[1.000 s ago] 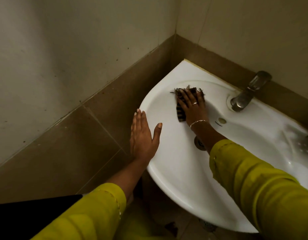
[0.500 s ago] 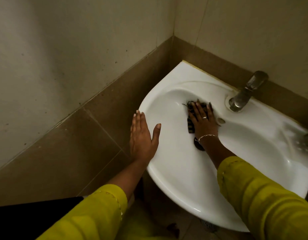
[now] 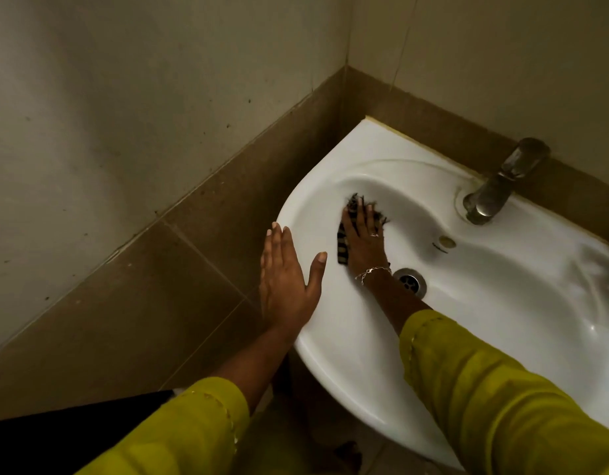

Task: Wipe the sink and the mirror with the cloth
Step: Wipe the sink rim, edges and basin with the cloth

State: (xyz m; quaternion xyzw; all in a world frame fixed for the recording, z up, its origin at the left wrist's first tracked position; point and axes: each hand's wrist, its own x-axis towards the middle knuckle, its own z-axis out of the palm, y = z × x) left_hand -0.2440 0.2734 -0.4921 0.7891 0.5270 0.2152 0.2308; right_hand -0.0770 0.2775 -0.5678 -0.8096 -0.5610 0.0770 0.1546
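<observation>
A white corner sink point(image 3: 334, 341) hangs on the tiled wall. My right hand point(image 3: 364, 240) lies flat inside the bowl on its left slope, pressing a dark striped cloth point(image 3: 343, 246) against the porcelain; frayed cloth ends stick out past the fingertips. The drain point(image 3: 411, 281) sits just right of that wrist. My left hand point(image 3: 287, 284) rests open on the sink's left rim, fingers together over the outer edge, thumb on the rim. No mirror is in view.
A metal tap point(image 3: 495, 186) stands at the back of the sink, with an overflow hole point(image 3: 446, 241) below it. Brown wall tiles point(image 3: 159, 286) run behind and left of the sink, meeting in a corner. Yellow sleeves cover both forearms.
My right hand slid the cloth from the back of the bowl down toward the drain, then back left onto the bowl's left slope. The left hand stayed on the rim.
</observation>
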